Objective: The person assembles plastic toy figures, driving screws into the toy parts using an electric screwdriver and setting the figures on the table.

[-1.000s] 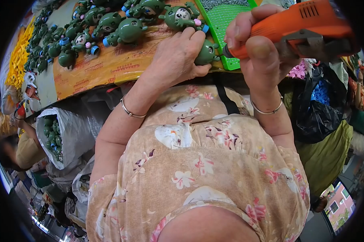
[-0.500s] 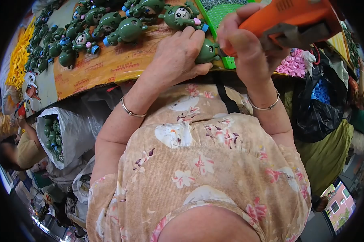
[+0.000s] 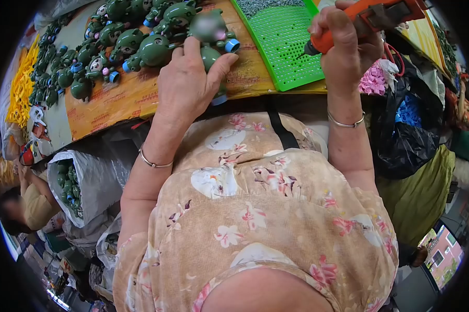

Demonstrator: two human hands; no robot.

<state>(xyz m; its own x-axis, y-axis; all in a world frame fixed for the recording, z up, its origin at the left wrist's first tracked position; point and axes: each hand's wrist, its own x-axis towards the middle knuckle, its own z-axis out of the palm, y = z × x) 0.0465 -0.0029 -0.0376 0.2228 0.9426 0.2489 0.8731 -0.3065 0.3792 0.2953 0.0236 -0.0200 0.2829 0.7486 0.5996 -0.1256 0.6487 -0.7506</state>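
Note:
My left hand is at the table's front edge, thumb and fingers around a dark green toy figure. A blue end of that figure shows below the thumb; the rest is partly hidden by the hand. Just beyond it lies another green figure with a blue base. My right hand is wrapped round an orange electric screwdriver. The tool's dark bit points down and left over a bright green perforated tray, whose far end holds many small grey metal pieces, too small to make out singly.
Many green figures cover the table's left side, beside yellow strips. Pink pieces lie right of the tray. A black bag hangs at right; a white sack of figures stands at left, near another person.
My left hand has moved left with the green figure, away from the screwdriver. My right hand has drawn the screwdriver back, its bit now over the green tray, which shows more fully.

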